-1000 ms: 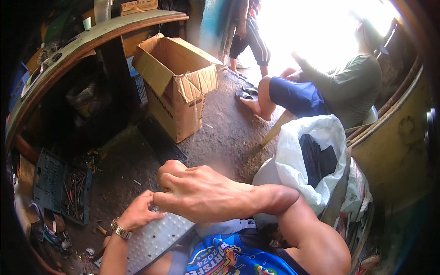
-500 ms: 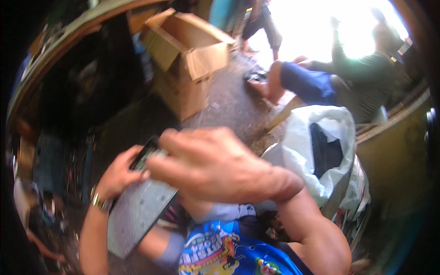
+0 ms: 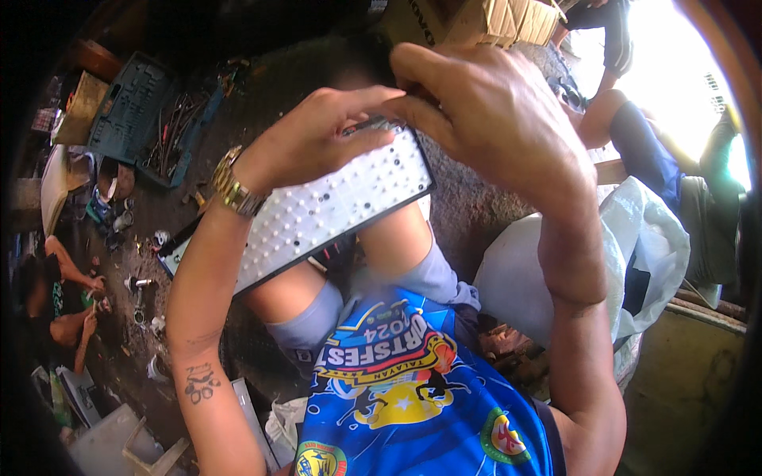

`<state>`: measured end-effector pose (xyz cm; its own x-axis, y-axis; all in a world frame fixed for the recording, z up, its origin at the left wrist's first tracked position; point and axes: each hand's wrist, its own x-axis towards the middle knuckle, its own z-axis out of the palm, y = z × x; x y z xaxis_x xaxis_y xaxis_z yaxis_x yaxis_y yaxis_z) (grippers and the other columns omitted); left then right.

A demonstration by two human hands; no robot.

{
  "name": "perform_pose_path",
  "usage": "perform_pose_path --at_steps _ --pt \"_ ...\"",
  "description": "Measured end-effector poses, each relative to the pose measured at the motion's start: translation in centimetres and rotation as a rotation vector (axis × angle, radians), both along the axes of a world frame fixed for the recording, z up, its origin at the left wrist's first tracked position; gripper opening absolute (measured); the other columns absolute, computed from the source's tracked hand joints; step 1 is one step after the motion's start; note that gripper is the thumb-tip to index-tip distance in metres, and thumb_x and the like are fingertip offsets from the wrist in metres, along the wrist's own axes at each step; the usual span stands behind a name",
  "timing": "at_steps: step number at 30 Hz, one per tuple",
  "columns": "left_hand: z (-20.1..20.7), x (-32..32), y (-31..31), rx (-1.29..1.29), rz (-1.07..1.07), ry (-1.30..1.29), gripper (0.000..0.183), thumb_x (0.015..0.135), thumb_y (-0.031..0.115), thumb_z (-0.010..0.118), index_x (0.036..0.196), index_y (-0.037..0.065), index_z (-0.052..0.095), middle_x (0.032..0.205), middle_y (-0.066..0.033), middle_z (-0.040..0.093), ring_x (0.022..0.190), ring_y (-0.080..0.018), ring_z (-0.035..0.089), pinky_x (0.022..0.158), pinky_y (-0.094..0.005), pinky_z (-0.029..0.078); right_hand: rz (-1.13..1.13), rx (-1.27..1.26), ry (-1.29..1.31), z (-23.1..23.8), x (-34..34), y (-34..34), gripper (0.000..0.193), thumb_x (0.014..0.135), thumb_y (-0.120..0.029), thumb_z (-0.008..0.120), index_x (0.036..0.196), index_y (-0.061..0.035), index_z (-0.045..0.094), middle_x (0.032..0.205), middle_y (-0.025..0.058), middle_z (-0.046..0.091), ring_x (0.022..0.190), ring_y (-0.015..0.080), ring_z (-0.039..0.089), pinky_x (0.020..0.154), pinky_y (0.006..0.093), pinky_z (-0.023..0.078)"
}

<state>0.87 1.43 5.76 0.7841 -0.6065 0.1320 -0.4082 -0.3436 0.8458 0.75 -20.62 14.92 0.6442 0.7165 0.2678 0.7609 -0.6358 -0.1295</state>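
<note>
Across my bare thighs lies an opened keyboard (image 3: 317, 218), a long black frame around a white sheet with rows of small rubber domes. At its far right end, my left hand (image 3: 329, 131), with a gold watch on the wrist, closes on the far edge, thumb over the domed face. My right hand (image 3: 500, 119) is raised beside it, fingers curled and thumb pressed inward near my left fingertips. Whatever those right fingers pinch is hidden behind the hand.
An opened teal tool case (image 3: 147, 119) with long metal tools lies at far left. Cardboard boxes (image 3: 496, 22) stand ahead, a white sack (image 3: 516, 278) at my right. One person (image 3: 71, 305) works at left; another (image 3: 643, 151) sits at right.
The view has swung left, bringing the tool case into sight. A plain grey face with dark spots showed before; now the domed face lies across both thighs. Both hands remain close together.
</note>
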Motion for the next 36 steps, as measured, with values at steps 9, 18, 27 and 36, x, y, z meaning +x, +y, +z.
perform_pose_path --at_steps 9,18,27,36 --pt "-1.1 -0.5 -0.7 -0.128 0.007 -0.156 0.026 0.099 0.015 0.064 0.119 -0.002 0.067 0.101 -0.0192 0.075 0.091 -0.0241 0.074 0.079 -0.0333 0.055 -0.055 -0.252 0.08 4.8 -2.6 1.9 0.015 0.092 -0.012 0.055 0.104 -0.0052 0.061 0.087 0.0127 0.057 0.077 0.0281 0.063 0.071 0.0394 0.049" --pt "-0.5 -1.1 -0.8 -0.121 0.001 -0.2 0.027 0.099 0.013 0.064 0.122 -0.003 0.065 0.103 -0.0194 0.075 0.096 -0.0275 0.075 0.081 -0.0343 0.056 0.067 -0.17 0.054 4.6 -2.8 1.3 0.014 0.085 -0.008 0.059 0.099 -0.0036 0.058 0.085 0.0143 0.056 0.072 0.0307 0.06 0.067 0.0409 0.048" --pt "-0.8 -1.2 -1.1 -0.112 -0.01 -0.161 0.026 0.099 0.013 0.063 0.12 -0.003 0.066 0.103 -0.0187 0.075 0.096 -0.0257 0.074 0.082 -0.0345 0.056 0.029 -0.187 0.054 4.6 -3.8 1.5 0.016 0.085 -0.009 0.061 0.099 -0.0022 0.057 0.085 0.0153 0.056 0.071 0.0311 0.06 0.068 0.0415 0.049" --pt "-0.7 -1.1 -1.1 -0.1 -0.017 -0.186 0.026 0.099 0.013 0.063 0.119 -0.004 0.066 0.104 -0.0182 0.075 0.095 -0.0258 0.075 0.082 -0.0347 0.056 0.057 -0.174 0.254 6.7 -3.1 1.1 0.021 0.081 -0.008 0.064 0.099 -0.0016 0.058 0.087 0.0163 0.057 0.072 0.031 0.061 0.066 0.0414 0.049"
